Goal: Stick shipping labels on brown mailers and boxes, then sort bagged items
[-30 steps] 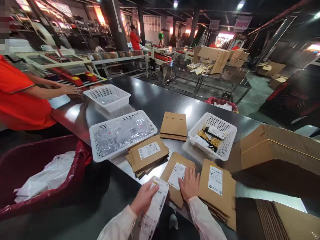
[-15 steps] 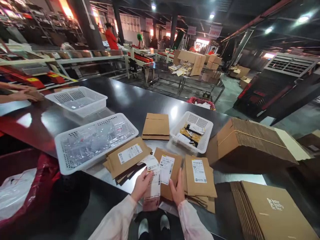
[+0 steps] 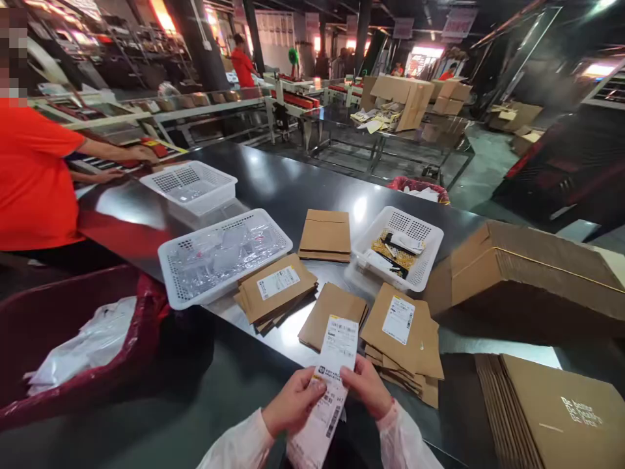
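A strip of printed shipping labels (image 3: 336,345) stretches between my hands above the table's front edge. My left hand (image 3: 297,398) pinches it from the left, thumb on top. My right hand (image 3: 367,385) is closed on its right edge, close to a printed logo. Just beyond lies a middle stack of flat brown cardboard mailers (image 3: 327,306), partly covered by the strip. To the right sits another mailer stack (image 3: 400,322) with a label on its top piece. A labelled mailer stack (image 3: 278,286) lies to the left.
White baskets hold clear plastic packets (image 3: 168,277) and printed packets (image 3: 434,260); another white basket (image 3: 229,189) stands behind. Bundled cardboard (image 3: 547,273) and flat boxes (image 3: 581,417) are at right. A red-lined bin (image 3: 141,326) stands left, near a co-worker in orange (image 3: 36,176).
My right hand has left the middle mailer and now grips the label strip. The strip has come up off the stack towards me. The view has swung left, bringing the co-worker in.
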The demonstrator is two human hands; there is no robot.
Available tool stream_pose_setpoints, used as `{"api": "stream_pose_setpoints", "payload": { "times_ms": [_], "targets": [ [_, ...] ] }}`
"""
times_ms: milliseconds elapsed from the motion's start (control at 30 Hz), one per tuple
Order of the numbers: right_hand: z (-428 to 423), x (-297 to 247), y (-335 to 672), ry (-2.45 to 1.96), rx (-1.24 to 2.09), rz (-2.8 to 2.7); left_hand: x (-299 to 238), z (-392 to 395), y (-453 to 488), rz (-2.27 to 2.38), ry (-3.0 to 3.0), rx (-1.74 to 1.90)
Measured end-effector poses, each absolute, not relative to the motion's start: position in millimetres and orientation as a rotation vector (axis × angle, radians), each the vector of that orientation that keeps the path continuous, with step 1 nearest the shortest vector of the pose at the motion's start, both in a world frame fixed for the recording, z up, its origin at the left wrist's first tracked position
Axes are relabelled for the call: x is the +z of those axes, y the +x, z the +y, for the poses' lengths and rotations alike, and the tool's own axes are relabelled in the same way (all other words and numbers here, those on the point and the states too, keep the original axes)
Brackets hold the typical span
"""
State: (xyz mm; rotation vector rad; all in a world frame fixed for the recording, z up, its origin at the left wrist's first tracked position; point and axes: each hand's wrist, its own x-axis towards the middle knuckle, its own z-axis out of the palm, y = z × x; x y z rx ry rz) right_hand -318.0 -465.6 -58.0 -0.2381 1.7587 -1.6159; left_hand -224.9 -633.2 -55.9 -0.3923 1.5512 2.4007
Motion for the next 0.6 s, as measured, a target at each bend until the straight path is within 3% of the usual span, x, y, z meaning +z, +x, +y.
{"api": "stream_pose_setpoints", "payload": {
  "times_ms": [100,400,600],
  "targets": [
    [-492.5,-69.6,-292.9,-0.124,-1.77,1.693,-60.3,-641.0,-225.5,1.508,-0.431,2.419],
    [-506.5,-84.9,-337.8,-0.35,-1.365,2.144,-107.3,-637.4,-242.2,1.66,-0.977,2.42],
    [-520.6,-111.0,-368.1,-0.359,-1.299,2.317,-132.1,-641.5,-265.3,1.744,-1.204,2.362]
  ]
}}
